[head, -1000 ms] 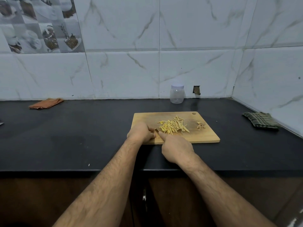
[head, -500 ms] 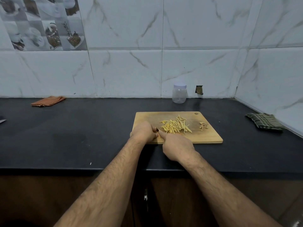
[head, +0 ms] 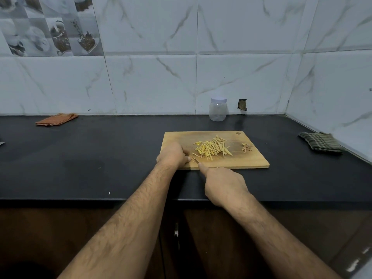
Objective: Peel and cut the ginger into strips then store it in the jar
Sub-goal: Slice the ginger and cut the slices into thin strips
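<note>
A pile of yellow ginger strips (head: 212, 148) lies in the middle of a wooden cutting board (head: 251, 160). My left hand (head: 173, 155) rests on the board's near left part with its fingers curled over a hidden piece of ginger. My right hand (head: 223, 184) grips a knife (head: 195, 159); only a short bit of blade shows beyond my extended forefinger, right beside my left fingertips. A small heap of brownish peel scraps (head: 246, 148) sits on the board's right side. The clear plastic jar (head: 218, 109) with a white lid stands shut by the back wall.
The black counter (head: 100, 158) runs along a tiled wall, with a corner wall on the right. An orange cloth (head: 56, 119) lies at the back left and a green checked cloth (head: 320, 142) at the right. A cabinet door (head: 201, 238) is below the counter edge.
Both hands stay at the board's near left edge. My right hand has drawn back slightly toward me with the knife. The view has shifted a little.
</note>
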Motion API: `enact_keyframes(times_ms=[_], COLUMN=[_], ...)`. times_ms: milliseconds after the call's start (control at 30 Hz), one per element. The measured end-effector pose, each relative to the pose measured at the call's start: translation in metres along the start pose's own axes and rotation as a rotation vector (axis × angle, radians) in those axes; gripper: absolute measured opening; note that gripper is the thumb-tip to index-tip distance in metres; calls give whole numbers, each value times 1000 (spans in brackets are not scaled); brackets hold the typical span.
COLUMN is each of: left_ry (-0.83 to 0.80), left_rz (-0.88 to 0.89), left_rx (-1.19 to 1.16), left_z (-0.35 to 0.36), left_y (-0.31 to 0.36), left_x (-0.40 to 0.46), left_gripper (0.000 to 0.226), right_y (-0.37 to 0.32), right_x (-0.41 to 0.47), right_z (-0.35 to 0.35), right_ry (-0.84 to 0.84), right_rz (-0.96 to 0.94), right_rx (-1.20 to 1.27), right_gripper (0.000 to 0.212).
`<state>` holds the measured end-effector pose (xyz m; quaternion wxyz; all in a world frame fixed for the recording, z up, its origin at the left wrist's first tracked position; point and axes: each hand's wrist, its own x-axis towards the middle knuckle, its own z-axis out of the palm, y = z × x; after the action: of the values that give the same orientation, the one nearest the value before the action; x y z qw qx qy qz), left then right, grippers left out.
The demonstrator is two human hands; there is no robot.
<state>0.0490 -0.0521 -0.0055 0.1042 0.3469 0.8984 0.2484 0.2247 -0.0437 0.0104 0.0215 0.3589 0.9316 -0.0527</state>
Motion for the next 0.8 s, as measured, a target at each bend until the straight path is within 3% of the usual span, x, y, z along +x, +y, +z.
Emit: enact_keyframes(times_ms=[100,500,800], left_ry=[41,-37,-49], left_rz=[-7,52,92], left_rx=[-19,11,-1], left_z=[1,-6,-5], left_y=[-1,-4,-7], left_x=[-1,2,3], left_gripper=[28,29,21], right_y=[2,-7,-14], right_x=[-3,12,27], right_z=[1,-6,-3], right_ry=[-3,122,96], right_rz=[29,45,25], right_rx=[1,179,188], right_gripper=[84,68,68])
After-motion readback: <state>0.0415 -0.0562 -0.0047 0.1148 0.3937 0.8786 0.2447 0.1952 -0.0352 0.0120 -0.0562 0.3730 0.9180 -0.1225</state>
